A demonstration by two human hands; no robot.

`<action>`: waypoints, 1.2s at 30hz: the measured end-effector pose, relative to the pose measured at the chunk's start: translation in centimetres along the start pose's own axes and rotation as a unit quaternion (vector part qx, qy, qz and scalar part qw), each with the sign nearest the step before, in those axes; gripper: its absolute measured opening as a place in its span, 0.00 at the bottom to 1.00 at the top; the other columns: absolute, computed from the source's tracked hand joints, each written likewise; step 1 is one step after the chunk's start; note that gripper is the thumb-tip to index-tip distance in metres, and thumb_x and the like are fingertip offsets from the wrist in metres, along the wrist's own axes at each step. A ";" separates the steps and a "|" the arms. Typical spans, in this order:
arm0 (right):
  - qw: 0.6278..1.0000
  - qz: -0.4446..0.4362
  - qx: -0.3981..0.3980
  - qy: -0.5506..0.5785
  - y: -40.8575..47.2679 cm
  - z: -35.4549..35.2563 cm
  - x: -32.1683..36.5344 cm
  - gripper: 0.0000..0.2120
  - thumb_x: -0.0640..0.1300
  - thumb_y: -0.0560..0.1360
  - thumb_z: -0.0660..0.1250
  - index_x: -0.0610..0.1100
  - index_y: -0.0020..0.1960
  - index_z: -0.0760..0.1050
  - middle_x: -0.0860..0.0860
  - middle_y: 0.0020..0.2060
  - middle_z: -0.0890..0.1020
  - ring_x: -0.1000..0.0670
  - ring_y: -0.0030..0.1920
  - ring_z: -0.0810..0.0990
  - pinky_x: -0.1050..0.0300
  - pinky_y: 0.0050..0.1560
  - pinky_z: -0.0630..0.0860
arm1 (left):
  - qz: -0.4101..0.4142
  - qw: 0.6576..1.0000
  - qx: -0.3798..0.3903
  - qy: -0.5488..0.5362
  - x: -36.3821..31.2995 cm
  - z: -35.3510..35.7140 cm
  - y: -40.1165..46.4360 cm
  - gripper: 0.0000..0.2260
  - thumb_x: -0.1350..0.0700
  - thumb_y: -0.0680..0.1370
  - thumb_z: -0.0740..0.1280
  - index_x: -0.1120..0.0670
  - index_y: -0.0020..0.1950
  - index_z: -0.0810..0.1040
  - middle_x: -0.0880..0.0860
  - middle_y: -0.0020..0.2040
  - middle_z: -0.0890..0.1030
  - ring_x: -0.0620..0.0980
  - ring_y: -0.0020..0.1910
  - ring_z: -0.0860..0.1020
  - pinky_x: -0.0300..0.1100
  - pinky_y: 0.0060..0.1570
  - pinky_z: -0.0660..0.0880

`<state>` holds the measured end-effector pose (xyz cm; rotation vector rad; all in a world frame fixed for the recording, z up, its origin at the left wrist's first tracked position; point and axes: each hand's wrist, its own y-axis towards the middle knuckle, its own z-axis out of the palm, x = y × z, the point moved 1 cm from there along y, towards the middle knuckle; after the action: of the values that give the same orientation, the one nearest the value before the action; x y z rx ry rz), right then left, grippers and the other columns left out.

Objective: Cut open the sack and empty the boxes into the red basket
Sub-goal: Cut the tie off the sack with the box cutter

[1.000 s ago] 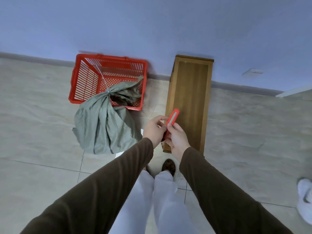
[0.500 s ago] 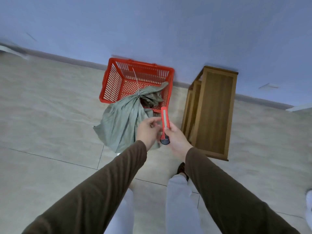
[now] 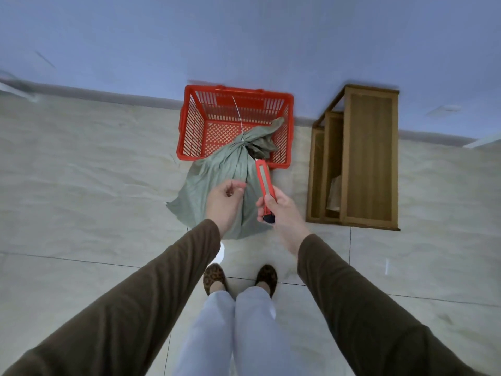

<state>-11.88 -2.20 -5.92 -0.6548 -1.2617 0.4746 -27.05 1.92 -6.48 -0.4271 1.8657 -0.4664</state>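
One red basket [image 3: 189, 126] stands on pale floor tiles [image 3: 81, 191] against a blue wall [image 3: 244, 36].

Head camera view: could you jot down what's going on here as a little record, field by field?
sack: grey-green sack on the floor, neck tied with a thin white tie, its top leaning over the basket's near rim
basket: red basket against the wall, only the sack's top inside it
right hand: right hand grips a red utility knife, which points toward the sack's neck
left hand: left hand holds nothing, fingers loosely curled, in front of the sack
nearby: wooden shelf unit to the right
progress: sack not yet cut
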 end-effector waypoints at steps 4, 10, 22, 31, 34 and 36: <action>1.000 -0.001 -0.019 0.019 -0.1 -0.4 -0.5 0.13 0.42 0.88 0.58 0.43 0.70 0.75 0.48 0.37 0.77 0.52 0.33 0.74 0.57 0.36 0.76 | 0.001 1.000 0.015 -0.001 0.6 0.0 0.0 0.08 0.62 0.83 0.66 0.57 0.54 0.85 0.46 0.49 0.83 0.40 0.49 0.79 0.29 0.50 0.73; 0.999 0.002 -0.042 0.021 0.5 -0.9 -1.8 0.10 0.46 0.86 0.62 0.44 0.62 0.79 0.50 0.33 0.76 0.53 0.30 0.72 0.59 0.31 0.73 | 0.005 1.000 0.012 -0.003 1.9 0.1 0.2 0.07 0.63 0.83 0.66 0.59 0.53 0.84 0.48 0.48 0.83 0.45 0.49 0.79 0.37 0.55 0.75; 0.994 0.010 -0.102 0.045 6.6 0.3 -5.1 0.02 0.43 0.84 0.66 0.47 0.56 0.77 0.51 0.48 0.87 0.50 0.42 0.90 0.52 0.48 0.84 | 0.047 0.998 0.046 0.027 4.5 0.0 8.1 0.07 0.61 0.83 0.66 0.55 0.55 0.83 0.54 0.52 0.83 0.48 0.47 0.78 0.33 0.45 0.74; 0.985 -0.066 -0.149 -0.053 17.4 2.5 -4.0 0.10 0.37 0.81 0.64 0.50 0.57 0.74 0.51 0.32 0.71 0.53 0.28 0.68 0.55 0.31 0.69 | 0.082 0.990 -0.003 0.112 6.6 -0.9 18.9 0.19 0.55 0.82 0.67 0.54 0.73 0.75 0.54 0.71 0.78 0.55 0.69 0.77 0.55 0.73 0.73; 0.985 -0.076 -0.148 -0.047 21.0 3.0 -4.0 0.08 0.37 0.81 0.64 0.50 0.50 0.75 0.49 0.29 0.70 0.51 0.25 0.70 0.55 0.29 0.72 | 0.045 0.987 0.019 0.150 7.6 -0.4 21.9 0.25 0.49 0.83 0.62 0.54 0.80 0.68 0.56 0.77 0.74 0.59 0.74 0.73 0.56 0.76 0.69; 0.988 -0.043 -0.148 -0.019 23.1 3.5 -4.4 0.04 0.38 0.82 0.65 0.45 0.49 0.74 0.48 0.27 0.70 0.51 0.24 0.70 0.55 0.28 0.73 | 0.022 0.976 0.057 0.209 8.3 0.1 22.8 0.28 0.44 0.84 0.60 0.56 0.81 0.66 0.58 0.79 0.71 0.60 0.77 0.70 0.55 0.79 0.64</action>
<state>-15.78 12.48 -24.25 -0.8385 -1.4055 0.2297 -31.15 17.33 -24.80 -0.2187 2.2348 -0.6677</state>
